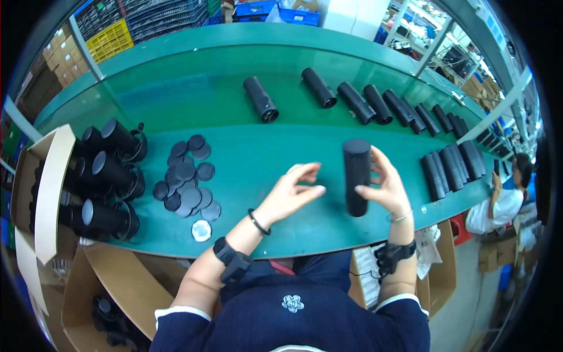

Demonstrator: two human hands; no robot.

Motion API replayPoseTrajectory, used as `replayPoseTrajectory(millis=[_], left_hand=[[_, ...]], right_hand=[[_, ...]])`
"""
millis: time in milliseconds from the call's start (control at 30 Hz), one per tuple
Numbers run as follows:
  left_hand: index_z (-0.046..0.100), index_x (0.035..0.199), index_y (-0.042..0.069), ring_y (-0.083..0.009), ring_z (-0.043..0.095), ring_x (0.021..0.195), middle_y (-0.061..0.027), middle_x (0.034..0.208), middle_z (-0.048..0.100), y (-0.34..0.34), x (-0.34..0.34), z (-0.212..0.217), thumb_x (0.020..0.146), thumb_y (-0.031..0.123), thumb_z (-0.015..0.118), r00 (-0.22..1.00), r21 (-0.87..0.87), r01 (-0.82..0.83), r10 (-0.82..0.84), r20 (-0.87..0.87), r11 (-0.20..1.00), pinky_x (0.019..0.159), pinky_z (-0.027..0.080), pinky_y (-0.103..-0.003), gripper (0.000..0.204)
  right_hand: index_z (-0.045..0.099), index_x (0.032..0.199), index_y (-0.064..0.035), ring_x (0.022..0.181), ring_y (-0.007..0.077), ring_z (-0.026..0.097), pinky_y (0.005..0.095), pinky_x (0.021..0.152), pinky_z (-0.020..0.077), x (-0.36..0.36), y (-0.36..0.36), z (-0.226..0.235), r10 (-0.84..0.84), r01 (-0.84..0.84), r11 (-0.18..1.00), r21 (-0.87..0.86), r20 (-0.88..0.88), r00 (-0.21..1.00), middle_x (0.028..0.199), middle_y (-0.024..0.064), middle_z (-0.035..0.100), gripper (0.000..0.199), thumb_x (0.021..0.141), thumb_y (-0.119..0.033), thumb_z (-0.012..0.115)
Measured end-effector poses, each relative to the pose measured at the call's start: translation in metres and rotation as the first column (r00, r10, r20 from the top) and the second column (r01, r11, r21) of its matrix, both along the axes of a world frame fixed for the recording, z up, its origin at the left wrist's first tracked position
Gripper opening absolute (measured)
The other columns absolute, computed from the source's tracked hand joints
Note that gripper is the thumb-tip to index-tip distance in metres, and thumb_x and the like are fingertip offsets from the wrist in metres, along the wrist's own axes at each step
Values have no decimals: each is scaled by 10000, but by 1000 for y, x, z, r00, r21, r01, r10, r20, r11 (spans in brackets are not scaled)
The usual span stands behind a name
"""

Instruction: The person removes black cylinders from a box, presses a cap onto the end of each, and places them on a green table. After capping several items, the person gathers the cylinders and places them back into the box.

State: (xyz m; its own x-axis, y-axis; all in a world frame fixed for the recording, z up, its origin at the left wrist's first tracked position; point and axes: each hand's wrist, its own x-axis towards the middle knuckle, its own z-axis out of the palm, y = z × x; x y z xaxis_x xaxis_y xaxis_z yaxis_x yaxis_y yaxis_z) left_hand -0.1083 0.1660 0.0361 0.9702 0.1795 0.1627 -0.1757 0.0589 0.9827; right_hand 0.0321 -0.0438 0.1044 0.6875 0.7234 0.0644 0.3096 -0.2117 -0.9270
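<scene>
My right hand (384,185) grips a black perforated cylinder (356,176), held upright over the green belt (246,158). My left hand (293,190) hovers just left of it, fingers curled and apart, with a pale round edge showing behind the fingertips; I cannot tell what that is. A pile of black round caps (187,176) lies to the left on the belt, with one silver-faced disc (201,230) near the front edge.
Several black cylinders (108,170) lie stacked at the far left beside an open cardboard box (50,182). More black tubes (363,102) lie in a row along the belt's far side and in a group at the right (451,164). Another person (504,199) sits at the right.
</scene>
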Motion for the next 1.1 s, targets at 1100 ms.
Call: replayPoseTrajectory(millis=[1100], left_hand=[[278, 1366, 35, -273, 463, 1214, -162, 1265, 460, -24, -28, 32, 721, 132, 779, 992, 280, -97, 70, 105, 955, 1024, 380, -399, 823]], right_hand=[[563, 1220, 8, 1097, 166, 531, 290, 933, 438, -73, 38, -18, 239, -77, 838, 541, -238, 941, 1185, 81, 568, 477, 792, -107, 739]])
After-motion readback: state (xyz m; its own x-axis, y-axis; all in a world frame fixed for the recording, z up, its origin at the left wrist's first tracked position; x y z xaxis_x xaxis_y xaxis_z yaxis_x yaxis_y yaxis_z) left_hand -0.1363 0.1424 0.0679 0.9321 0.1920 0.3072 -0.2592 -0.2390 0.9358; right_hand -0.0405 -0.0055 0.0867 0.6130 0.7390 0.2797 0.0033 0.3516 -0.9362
